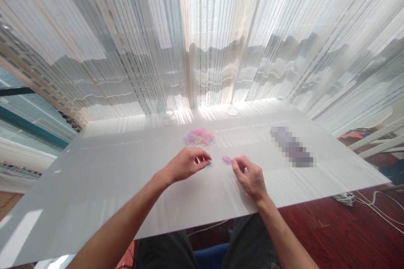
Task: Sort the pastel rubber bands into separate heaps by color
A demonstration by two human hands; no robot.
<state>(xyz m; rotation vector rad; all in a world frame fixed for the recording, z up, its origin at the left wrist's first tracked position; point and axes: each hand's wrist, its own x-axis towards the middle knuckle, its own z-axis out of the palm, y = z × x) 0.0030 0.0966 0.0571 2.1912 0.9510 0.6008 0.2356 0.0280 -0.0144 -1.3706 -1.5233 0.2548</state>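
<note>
On the white table, my left hand (189,164) is closed in a pinch, thumb and forefinger nearly meeting. A few tiny blue-green pieces (209,165) lie right at those fingertips; whether any are held is too small to tell. My right hand (251,177) also pinches, its fingertips at the edge of a small purple cluster (226,159). What sits between them, if anything, cannot be made out. Some pink pieces (244,156) show just behind the right hand. Beyond the left hand spreads a larger loose pile of small pink and multicoloured pieces (199,136).
A pixelated, elongated object (292,147) lies on the table (120,176) to the right. Two round fittings, one a white ring (232,111), are near the far edge. Sheer striped curtains (208,50) hang behind. White cables (372,201) run over the red floor at right.
</note>
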